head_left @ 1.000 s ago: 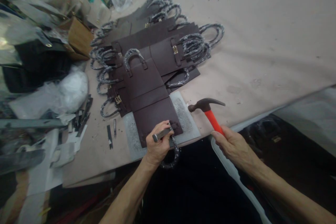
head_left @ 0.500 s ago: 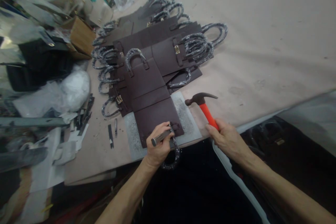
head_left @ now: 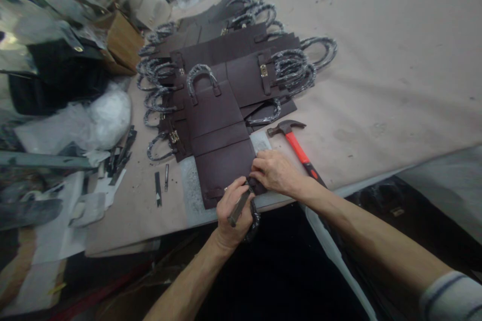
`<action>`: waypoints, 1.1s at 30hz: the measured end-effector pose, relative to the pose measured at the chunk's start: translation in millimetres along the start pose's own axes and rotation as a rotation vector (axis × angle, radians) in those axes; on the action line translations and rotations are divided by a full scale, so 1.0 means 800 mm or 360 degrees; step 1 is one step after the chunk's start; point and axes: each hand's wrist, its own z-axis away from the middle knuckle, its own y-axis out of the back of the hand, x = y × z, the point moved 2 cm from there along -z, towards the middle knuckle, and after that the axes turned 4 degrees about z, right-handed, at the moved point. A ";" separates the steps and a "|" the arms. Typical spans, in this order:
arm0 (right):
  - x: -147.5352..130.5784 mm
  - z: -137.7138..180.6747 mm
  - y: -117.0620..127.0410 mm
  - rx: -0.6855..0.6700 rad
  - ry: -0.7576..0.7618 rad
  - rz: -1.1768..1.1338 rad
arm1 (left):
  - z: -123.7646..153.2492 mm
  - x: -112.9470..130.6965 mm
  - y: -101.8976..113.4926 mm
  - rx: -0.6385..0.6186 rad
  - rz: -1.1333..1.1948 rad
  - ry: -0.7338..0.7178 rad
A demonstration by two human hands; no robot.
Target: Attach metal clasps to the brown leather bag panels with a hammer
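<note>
A dark brown leather bag panel [head_left: 226, 168] lies over a pale stone slab [head_left: 192, 190] at the table's front edge. My left hand [head_left: 235, 213] is closed round a metal punch [head_left: 238, 210], its butt end tilted toward me. A plastic-wrapped bag handle [head_left: 256, 218] hangs over the edge beside that hand. My right hand [head_left: 274, 173] pinches at the handle's leather tab by the panel's right corner; the fingertips partly hide it. Behind the right wrist, a claw hammer [head_left: 297, 148] with a red and black grip lies on the table.
Overlapping bag panels [head_left: 203, 55] with wrapped handles cover the middle of the table [head_left: 395, 60]. Two slim tools, one a flat dark strip [head_left: 157, 189], lie at left. Plastic bags [head_left: 109, 115], a cardboard box [head_left: 122, 42] and scraps crowd the left side.
My right hand has let go of the hammer, which now lies on the table, and has moved left to the handle tab. My left hand still holds the punch, tilted more toward me.
</note>
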 end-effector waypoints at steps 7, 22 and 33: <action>0.002 -0.015 0.006 -0.0145 0.0058 0.0088 | 0.008 0.007 -0.002 0.0077 0.0020 0.0052; 0.009 -0.010 0.006 -0.0116 -0.0006 -0.0100 | -0.005 -0.013 0.002 -0.0007 0.0261 0.0067; 0.016 -0.006 -0.007 0.0085 -0.0018 -0.0268 | -0.022 -0.018 0.002 -0.0149 0.0216 0.0075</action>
